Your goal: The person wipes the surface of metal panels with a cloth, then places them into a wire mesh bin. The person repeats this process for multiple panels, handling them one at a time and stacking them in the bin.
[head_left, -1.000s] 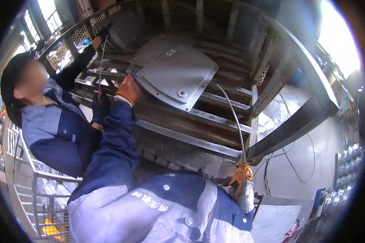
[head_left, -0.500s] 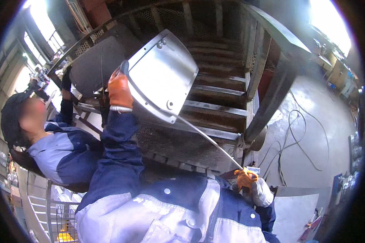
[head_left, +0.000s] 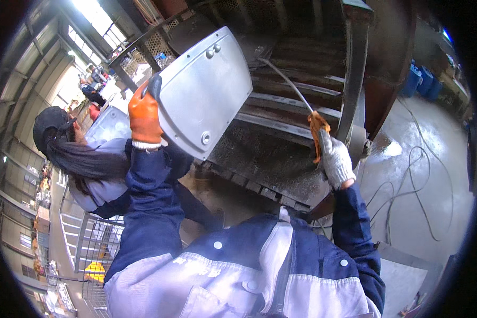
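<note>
My left hand, in an orange coated glove, is closed on the left edge of a pale metal panel. The panel is held up tilted, with a curved edge, a round hole low down and two round knobs near its upper edge. In a white knit glove, my right hand is closed on the handle end of a thin metal rod. Orange material covers that end, and I cannot tell whether it is cloth or part of the handle. The rod's far end lies beyond the panel's right edge, apart from it.
Behind the panel is a dark metal frame with slats, and a steel post rises by my right hand. A co-worker stands close on the left, near a wire cart. Hoses lie on the right floor, with blue drums farther back.
My right hand has risen forward, swinging the rod's far end from the panel's lower corner to beyond its right side. The panel shifted slightly left. The co-worker has turned away.
</note>
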Demonstrator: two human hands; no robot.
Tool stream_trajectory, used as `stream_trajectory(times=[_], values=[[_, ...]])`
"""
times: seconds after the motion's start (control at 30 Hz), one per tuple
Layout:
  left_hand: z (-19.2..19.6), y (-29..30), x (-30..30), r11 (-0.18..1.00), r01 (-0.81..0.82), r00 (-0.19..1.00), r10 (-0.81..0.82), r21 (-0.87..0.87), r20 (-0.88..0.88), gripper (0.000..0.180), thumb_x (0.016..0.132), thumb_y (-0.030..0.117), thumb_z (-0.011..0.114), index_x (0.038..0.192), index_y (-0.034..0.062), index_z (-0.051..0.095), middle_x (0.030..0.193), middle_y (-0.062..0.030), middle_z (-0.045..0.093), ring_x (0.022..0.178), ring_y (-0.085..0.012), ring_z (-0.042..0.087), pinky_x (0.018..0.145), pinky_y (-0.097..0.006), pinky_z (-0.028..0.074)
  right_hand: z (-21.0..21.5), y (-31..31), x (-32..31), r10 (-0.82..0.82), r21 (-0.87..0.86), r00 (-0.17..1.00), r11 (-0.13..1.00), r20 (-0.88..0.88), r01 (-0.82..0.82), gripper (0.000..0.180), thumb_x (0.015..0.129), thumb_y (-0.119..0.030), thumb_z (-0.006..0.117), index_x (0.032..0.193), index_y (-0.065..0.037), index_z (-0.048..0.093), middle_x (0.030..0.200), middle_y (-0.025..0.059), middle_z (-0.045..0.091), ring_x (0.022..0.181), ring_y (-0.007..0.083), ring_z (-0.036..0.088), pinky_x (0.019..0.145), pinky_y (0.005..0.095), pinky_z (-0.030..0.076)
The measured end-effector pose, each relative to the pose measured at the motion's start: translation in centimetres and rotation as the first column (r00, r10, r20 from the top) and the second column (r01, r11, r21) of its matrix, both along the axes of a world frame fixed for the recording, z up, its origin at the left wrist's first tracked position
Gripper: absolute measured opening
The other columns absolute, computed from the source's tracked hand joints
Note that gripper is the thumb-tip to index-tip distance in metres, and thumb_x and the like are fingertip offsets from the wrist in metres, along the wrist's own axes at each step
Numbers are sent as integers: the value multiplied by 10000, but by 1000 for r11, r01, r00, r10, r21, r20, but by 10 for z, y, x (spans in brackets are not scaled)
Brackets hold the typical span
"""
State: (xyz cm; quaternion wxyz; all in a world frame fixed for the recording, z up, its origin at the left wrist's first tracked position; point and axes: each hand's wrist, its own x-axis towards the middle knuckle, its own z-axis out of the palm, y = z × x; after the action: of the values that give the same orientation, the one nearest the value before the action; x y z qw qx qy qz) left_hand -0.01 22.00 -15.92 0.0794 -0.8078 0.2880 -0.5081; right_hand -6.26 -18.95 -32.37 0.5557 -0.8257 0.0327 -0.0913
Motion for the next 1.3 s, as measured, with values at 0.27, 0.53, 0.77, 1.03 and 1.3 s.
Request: stream_trajectory(times=[0.27,0.53,0.77,1.03,1.3], values=[[-37,-57,19,554,86,883,-427,-828,-194,341,850,55,573,1171,-40,643,850,-79,683,643,-81,563,565,-250,469,-25,-49,-151,309,172,911,948,-275,-269,490,995,-438,443,1006,22,609,841,127,646,815,218,623,749,352,490],[-132,-144,-10,910,291,841,-390,-294,-375,373,678,165,729,1030,54,671,790,-126,641,730,-317,631,638,-398,495,-1,-44,-171,275,481,961,842,3,-243,537,957,-474,484,1202,2,524,992,99,588,816,164,576,722,321,473],[-182,-154,-16,884,349,824,-448,-311,-347,209,691,210,713,860,95,670,762,-61,641,734,-239,642,700,-377,506,61,-8,-108,211,-241,925,925,-315,-294,497,936,-449,528,1022,27,643,637,91,592,589,163,538,579,344,446],[-176,-119,-14,691,427,689,-666,-584,-284,431,648,251,753,955,-6,593,868,-161,591,857,-349,593,778,-455,483,51,6,-21,21,-413,999,910,-50,-40,587,967,-536,458,944,20,644,637,125,598,590,233,588,586,373,453],[-250,-8,34,744,-345,757,-140,-572,-638,275,948,88,448,1131,-70,579,1008,-266,637,953,-347,621,859,-351,488,24,0,57,-228,-667,969,738,-100,105,615,981,-559,388,931,-7,653,739,255,645,727,428,643,660,486,496]])
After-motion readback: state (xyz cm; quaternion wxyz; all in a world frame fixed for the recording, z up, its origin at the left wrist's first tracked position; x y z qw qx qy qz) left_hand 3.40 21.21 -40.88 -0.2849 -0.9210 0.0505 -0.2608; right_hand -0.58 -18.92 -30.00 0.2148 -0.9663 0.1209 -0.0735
